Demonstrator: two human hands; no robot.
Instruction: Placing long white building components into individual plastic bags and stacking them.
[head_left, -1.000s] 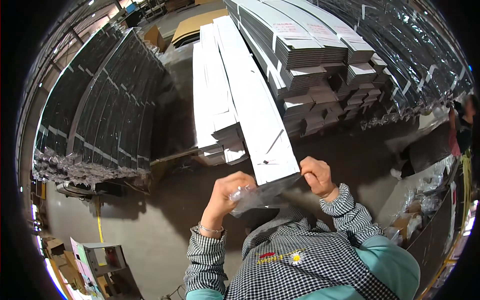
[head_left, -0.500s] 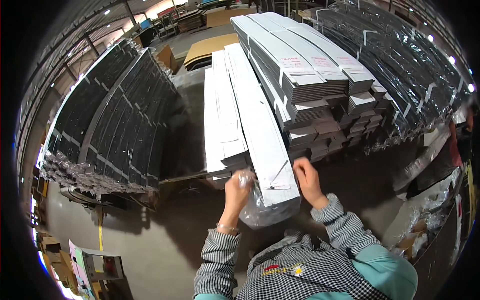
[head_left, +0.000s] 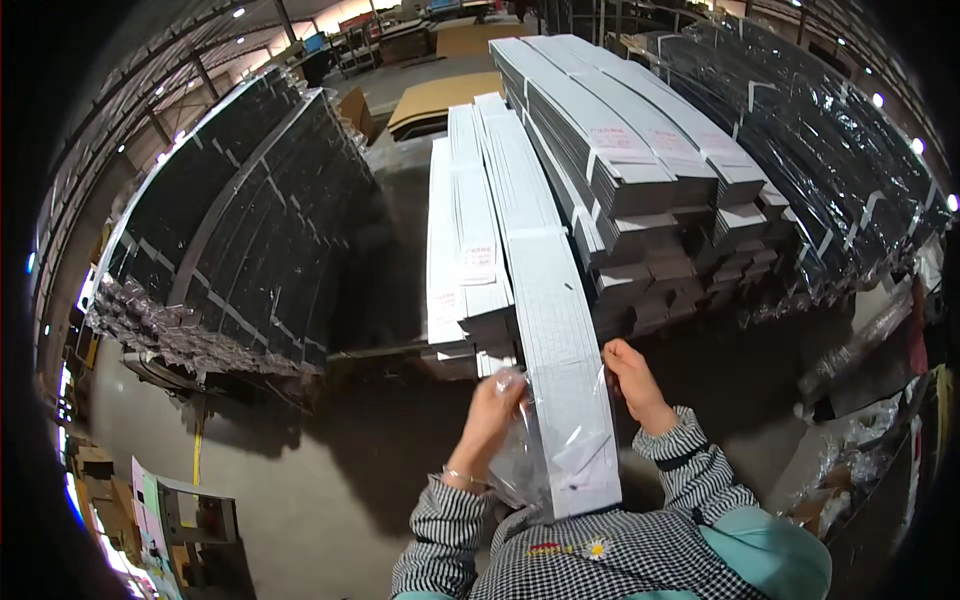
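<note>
A long white bundle of flat strips (head_left: pixel 548 285) points toward me, its near end against my checked apron. Clear plastic bag film (head_left: pixel 518 462) surrounds that near end and bunches on its left side. My left hand (head_left: pixel 488 420) is closed on a gathered fold of this film, left of the bundle. On the other side my right hand (head_left: pixel 638 388) pinches at the bundle's right edge, where the film shows faintly. A loose paper slip (head_left: pixel 582 455) lies on top near the end, beneath the film.
Shorter white bundles (head_left: pixel 470 270) lie directly left, and a tall stack of white-topped bundles (head_left: pixel 640 150) rises to the right. Film-wrapped dark stacks stand far left (head_left: pixel 230 230) and far right (head_left: pixel 800 130). Brown cardboard sheets (head_left: pixel 445 103) lie behind.
The bundle has come nearer, its end now reaching my apron, deeper inside the film. Both hands have shifted slightly right and down, and the whole view has shifted a little.
</note>
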